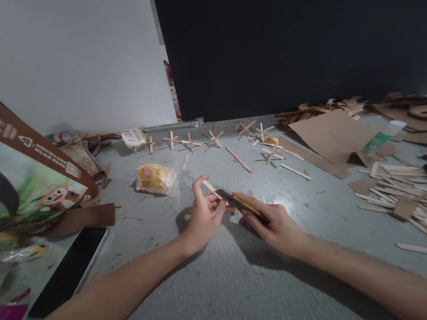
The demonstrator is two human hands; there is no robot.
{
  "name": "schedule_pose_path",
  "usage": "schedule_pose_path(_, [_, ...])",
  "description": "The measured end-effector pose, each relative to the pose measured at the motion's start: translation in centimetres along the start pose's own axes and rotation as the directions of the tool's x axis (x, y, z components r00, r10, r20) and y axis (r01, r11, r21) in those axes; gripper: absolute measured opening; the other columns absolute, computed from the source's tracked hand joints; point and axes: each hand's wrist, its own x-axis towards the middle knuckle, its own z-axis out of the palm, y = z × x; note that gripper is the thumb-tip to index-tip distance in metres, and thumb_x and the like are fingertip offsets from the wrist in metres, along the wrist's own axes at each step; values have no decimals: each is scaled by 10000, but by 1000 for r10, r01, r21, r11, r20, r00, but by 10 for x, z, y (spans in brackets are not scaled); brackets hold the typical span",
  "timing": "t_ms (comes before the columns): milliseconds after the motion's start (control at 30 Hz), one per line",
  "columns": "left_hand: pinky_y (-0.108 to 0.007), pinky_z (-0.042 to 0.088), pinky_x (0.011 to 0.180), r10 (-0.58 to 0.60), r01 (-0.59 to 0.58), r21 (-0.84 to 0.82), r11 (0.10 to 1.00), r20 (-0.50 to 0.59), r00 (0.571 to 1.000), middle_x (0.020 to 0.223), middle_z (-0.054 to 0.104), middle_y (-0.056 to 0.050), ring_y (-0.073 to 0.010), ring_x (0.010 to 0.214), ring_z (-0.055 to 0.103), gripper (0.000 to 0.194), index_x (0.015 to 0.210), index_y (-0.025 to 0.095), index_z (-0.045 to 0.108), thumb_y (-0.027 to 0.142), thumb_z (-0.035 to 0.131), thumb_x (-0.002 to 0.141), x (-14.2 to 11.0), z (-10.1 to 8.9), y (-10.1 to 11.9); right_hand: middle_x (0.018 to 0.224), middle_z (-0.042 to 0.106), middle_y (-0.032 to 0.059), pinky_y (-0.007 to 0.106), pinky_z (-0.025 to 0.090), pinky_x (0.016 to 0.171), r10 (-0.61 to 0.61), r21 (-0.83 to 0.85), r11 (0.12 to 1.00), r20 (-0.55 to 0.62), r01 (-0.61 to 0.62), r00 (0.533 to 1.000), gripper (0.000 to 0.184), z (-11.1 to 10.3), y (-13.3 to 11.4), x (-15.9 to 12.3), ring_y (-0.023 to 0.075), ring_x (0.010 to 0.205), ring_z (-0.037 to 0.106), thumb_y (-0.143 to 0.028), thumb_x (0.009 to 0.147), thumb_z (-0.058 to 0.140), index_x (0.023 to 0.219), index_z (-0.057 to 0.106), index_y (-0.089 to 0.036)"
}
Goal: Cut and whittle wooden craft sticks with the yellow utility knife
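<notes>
My left hand (205,211) pinches a pale wooden popsicle stick (211,188) above the grey table, its index finger bent over the stick's far end. In my right hand (274,225) is a utility knife (246,205) with a dark body and yellow markings. The knife's front end meets the stick close to my left thumb; whether the blade is cutting in, I cannot tell. Beyond my hands, several crossed-stick pieces (215,139) stand in a row along the back. A red and white striped straw-like stick (238,159) lies in front of them.
Loose popsicle sticks (411,195) are heaped at the right, beside cardboard sheets (333,134) and a green-labelled clear cup (382,137). A yellow-printed packet (155,179) lies left of centre. A phone (70,271) and a large printed bag (25,154) occupy the left.
</notes>
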Motion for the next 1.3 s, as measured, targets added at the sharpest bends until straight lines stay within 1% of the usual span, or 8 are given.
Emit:
schedule_pose_path(133, [-391,625,853,-7,7,-14,1000,-5,1000,955,795,-3,-237,906,832,563,1378,294,271,458,653,997,0,-1,3,775,780,31,263,486,541,-9,-26,1000,-26,8,1000,508,0,0,1,144,504,600,-343,1055,490,1507,641,-166])
schedule_pose_path(300, [-400,632,812,8,-9,-106,994,-14,1000,989,798,-39,-255,900,834,533,1212,294,301,585,685,985,6,-3,-1,1140,829,118,316,569,659,-53,-49,998,-110,48,993,451,0,1,-1,186,680,715,-341,1050,505,1468,636,-234])
schedule_pose_path(467, [-446,649,867,13,-6,-132,991,53,998,1008,833,-87,-262,878,842,582,1069,288,290,634,743,958,10,-5,-6,811,730,50,318,526,632,64,-29,997,-262,-74,963,329,1,6,4,215,676,657,-482,1054,536,1198,685,-226])
schedule_pose_path(700, [-474,652,865,-53,75,-140,987,159,986,972,839,-99,-305,972,844,555,1030,285,349,682,728,949,8,-4,-7,617,483,-36,274,348,508,240,194,959,-160,-208,957,546,-2,11,19,148,557,434,-758,904,654,750,575,-240])
schedule_pose_path(900, [-437,636,807,-126,146,-55,988,265,956,862,820,-80,-269,819,831,557,1007,267,404,729,707,938,6,0,-4,546,444,-70,261,320,459,344,364,890,-141,-275,928,581,-3,3,19,121,486,386,-795,838,703,736,509,-257])
schedule_pose_path(1067, [-437,632,783,-105,118,-40,992,232,967,843,806,-64,-263,784,818,540,1004,270,409,737,676,953,5,0,-3,590,560,-46,272,373,459,341,388,881,-127,-270,931,485,-3,-2,18,132,467,452,-706,833,744,849,626,-237])
schedule_pose_path(1167, [-439,627,794,-75,91,-63,994,218,973,837,792,-54,-257,785,808,538,1002,274,394,738,663,963,6,-1,-4,587,539,-60,271,366,457,327,352,903,-193,-246,925,464,-2,-1,19,130,469,455,-664,803,800,852,617,-240])
schedule_pose_path(1300, [-376,585,729,-82,82,10,997,216,973,816,764,-46,-220,741,753,536,987,261,410,742,644,968,6,-1,-5,581,565,-68,264,361,431,342,440,861,-135,-253,930,480,-1,1,22,119,435,449,-648,768,835,870,594,-245])
